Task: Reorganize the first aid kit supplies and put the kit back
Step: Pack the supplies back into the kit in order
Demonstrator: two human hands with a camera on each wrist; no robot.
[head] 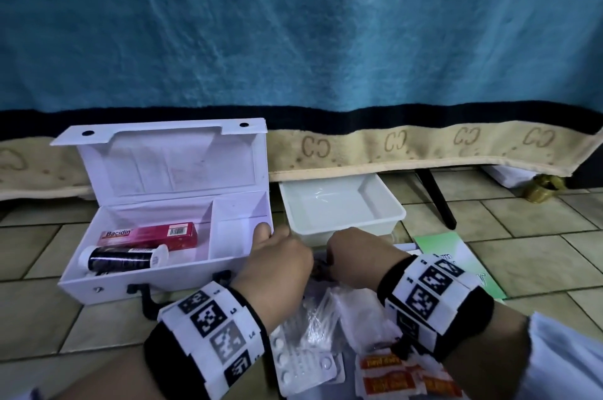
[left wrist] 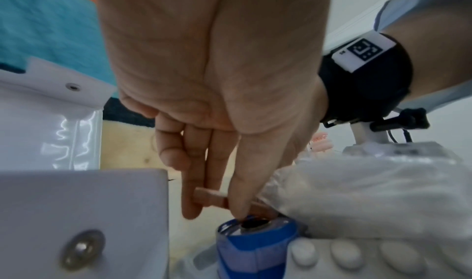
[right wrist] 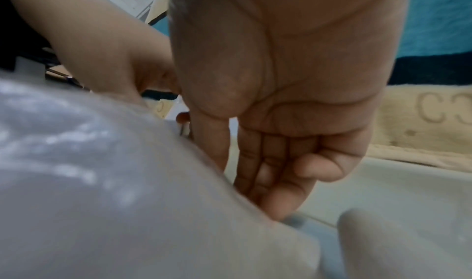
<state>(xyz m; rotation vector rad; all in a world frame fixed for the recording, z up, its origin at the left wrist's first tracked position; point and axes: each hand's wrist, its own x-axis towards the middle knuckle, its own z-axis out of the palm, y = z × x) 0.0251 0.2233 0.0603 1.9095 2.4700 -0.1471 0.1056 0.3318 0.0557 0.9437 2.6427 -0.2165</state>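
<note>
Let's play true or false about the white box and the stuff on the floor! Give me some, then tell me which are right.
1. The white box has its lid up. True.
2. A pink carton lies inside the box. True.
3. The white tray is full of pills. False: nothing shows in it; the pill sheet lies on the floor near the wrists.
4. The left hand holds a small tan strip just above a blue roll. True.
5. The dark bottle stands upright in the box. False: it lies on its side, in front of the carton.
6. The box's small right section holds the bottle. False: the bottle is in the big left section.
</note>
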